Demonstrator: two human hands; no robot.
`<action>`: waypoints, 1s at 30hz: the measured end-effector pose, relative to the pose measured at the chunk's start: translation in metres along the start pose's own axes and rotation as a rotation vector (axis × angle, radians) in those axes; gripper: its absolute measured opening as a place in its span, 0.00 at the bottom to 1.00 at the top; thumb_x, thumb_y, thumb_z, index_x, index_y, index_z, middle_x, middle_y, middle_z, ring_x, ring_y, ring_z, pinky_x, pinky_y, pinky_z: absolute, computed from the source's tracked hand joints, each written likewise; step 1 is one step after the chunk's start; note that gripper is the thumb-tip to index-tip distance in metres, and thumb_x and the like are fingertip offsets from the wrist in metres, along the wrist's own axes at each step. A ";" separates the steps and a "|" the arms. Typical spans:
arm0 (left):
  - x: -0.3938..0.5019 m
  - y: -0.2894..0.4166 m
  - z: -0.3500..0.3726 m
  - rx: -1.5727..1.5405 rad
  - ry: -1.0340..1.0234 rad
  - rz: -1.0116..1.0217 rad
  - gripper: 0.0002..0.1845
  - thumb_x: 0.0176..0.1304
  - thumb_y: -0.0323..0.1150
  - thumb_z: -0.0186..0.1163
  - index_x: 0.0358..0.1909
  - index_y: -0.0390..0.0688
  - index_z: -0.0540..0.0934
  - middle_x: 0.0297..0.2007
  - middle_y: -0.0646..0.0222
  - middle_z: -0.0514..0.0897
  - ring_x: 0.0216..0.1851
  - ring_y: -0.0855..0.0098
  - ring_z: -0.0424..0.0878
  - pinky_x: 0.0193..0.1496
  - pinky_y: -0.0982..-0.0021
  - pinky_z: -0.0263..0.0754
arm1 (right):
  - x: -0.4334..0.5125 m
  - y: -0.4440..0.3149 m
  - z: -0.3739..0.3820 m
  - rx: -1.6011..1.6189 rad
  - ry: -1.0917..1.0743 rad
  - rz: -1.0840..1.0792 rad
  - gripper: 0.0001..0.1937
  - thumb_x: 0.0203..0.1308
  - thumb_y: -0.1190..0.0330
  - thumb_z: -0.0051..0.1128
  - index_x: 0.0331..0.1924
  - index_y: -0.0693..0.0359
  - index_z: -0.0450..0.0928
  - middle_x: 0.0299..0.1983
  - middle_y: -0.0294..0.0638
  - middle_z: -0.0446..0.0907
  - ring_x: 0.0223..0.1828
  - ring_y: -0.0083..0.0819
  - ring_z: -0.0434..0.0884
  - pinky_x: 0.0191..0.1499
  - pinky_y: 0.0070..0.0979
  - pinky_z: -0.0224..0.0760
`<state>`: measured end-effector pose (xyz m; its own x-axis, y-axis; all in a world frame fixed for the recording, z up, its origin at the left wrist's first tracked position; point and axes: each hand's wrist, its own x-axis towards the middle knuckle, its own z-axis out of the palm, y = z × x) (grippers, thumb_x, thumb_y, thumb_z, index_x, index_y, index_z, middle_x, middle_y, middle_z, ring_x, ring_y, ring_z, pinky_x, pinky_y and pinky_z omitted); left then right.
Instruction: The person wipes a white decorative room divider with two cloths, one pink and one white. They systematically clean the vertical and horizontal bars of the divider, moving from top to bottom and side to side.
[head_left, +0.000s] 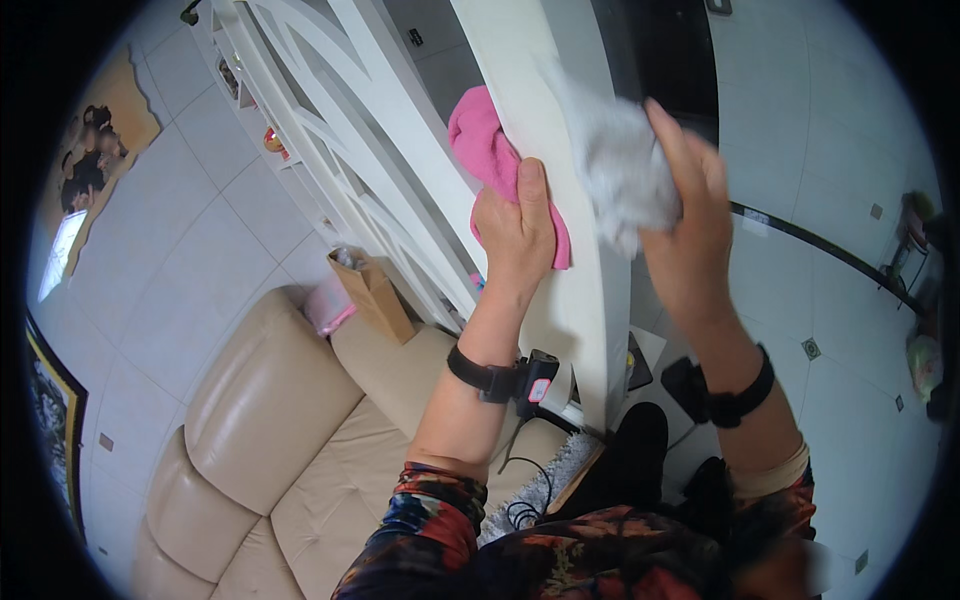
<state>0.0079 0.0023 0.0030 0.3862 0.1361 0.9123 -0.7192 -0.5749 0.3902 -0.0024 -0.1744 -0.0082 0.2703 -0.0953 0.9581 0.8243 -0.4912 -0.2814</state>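
My left hand (521, 232) grips a pink cloth (487, 142), pressed against the edge of a white upright panel (551, 307). Its thumb lies over the cloth and points away from me, while the other fingers are mostly hidden. A whitish-grey cloth (626, 172) is bunched in my right hand (690, 232), beside the panel's right side. Both this cloth and the fingers holding it are blurred, and I cannot tell whether the cloth touches the panel. A black strap with a small device circles each wrist.
Left of the panel stands a white openwork partition (367, 150) with small shelves. Below it are a beige leather sofa (277, 405), a brown paper bag (371, 292) and a pink plastic package (328, 306). A thin black cable (529, 514) lies coiled near a grey fluffy mat (577, 454).
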 end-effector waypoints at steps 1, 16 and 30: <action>0.000 -0.001 0.000 0.005 0.009 0.007 0.24 0.81 0.47 0.42 0.36 0.37 0.74 0.28 0.69 0.74 0.33 0.73 0.68 0.39 0.70 0.67 | 0.018 -0.004 0.007 -0.064 0.099 -0.078 0.37 0.45 0.81 0.66 0.64 0.44 0.77 0.58 0.47 0.75 0.53 0.47 0.79 0.51 0.34 0.78; 0.014 -0.010 -0.028 -0.209 -0.328 0.029 0.23 0.81 0.45 0.42 0.50 0.36 0.78 0.41 0.71 0.81 0.44 0.79 0.74 0.49 0.73 0.71 | -0.121 -0.013 -0.016 -0.217 -0.545 -0.210 0.22 0.54 0.76 0.57 0.54 0.52 0.85 0.51 0.49 0.79 0.39 0.41 0.78 0.44 0.31 0.76; 0.020 -0.013 -0.050 -0.228 -0.511 -0.116 0.24 0.78 0.53 0.48 0.42 0.40 0.79 0.37 0.76 0.78 0.41 0.81 0.71 0.47 0.74 0.68 | -0.130 0.000 0.014 -0.330 -0.686 -0.820 0.20 0.54 0.73 0.55 0.52 0.73 0.81 0.61 0.48 0.78 0.68 0.36 0.73 0.75 0.39 0.57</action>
<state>-0.0038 0.0531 0.0218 0.6592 -0.2520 0.7085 -0.7403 -0.3830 0.5526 -0.0302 -0.1502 -0.1333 0.0064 0.8106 0.5856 0.7345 -0.4012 0.5473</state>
